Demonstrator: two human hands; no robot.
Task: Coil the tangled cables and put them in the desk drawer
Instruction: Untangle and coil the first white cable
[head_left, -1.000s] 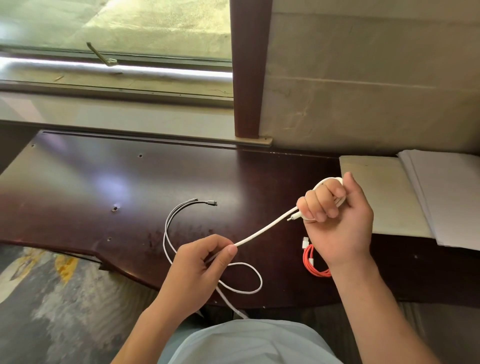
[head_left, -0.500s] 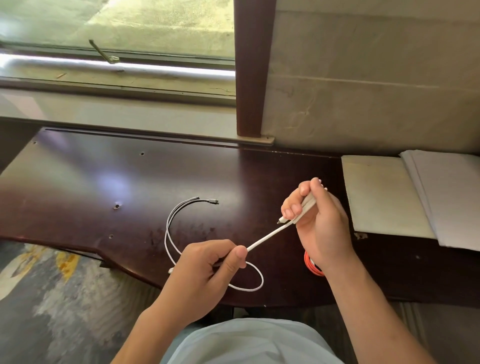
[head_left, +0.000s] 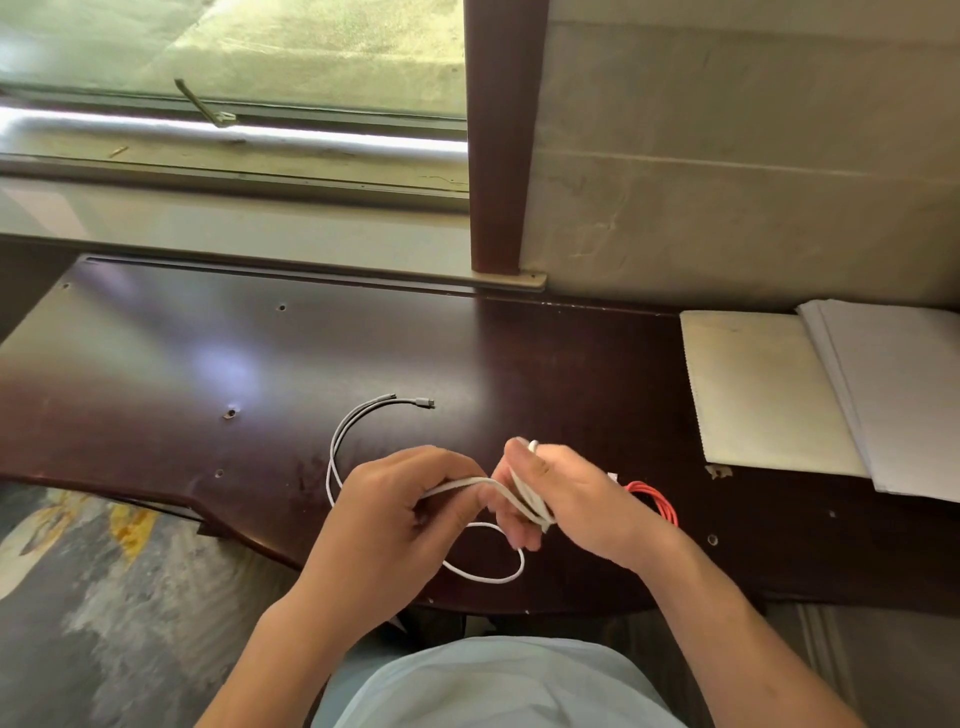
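Both hands are close together over the front part of the dark brown desk (head_left: 156, 364). The right hand (head_left: 566, 499) has its fingers curled round a small bunch of white cable (head_left: 530, 499) loops, and one loop pokes up by the top finger. The left hand (head_left: 410, 509) pinches the same white cable just beside the bunch, so a short flat piece runs from one hand to the other. The two hands are almost touching. Below them a thin white loop (head_left: 488, 577) of cable hangs down and lies on the desk near its front edge. More cable runs out to the left of the left hand and curves up across the desk in two thin lines side by side. These end in a gray plug (head_left: 421, 402) that lies flat on the desk, well apart from the hands. A red cable (head_left: 654, 501) lies on the desk just behind the right hand, and part of it is hidden by that hand. On the right side of the desk sits a pale flat pad (head_left: 758, 395), and a stack of white paper (head_left: 904, 395) lies partly over its right edge. Behind the desk there is a window (head_left: 234, 62) on the left and a gray wall (head_left: 753, 156) on the right, with a dark wooden post (head_left: 501, 135) between them. A pale blue shirt (head_left: 498, 686) shows at the bottom.
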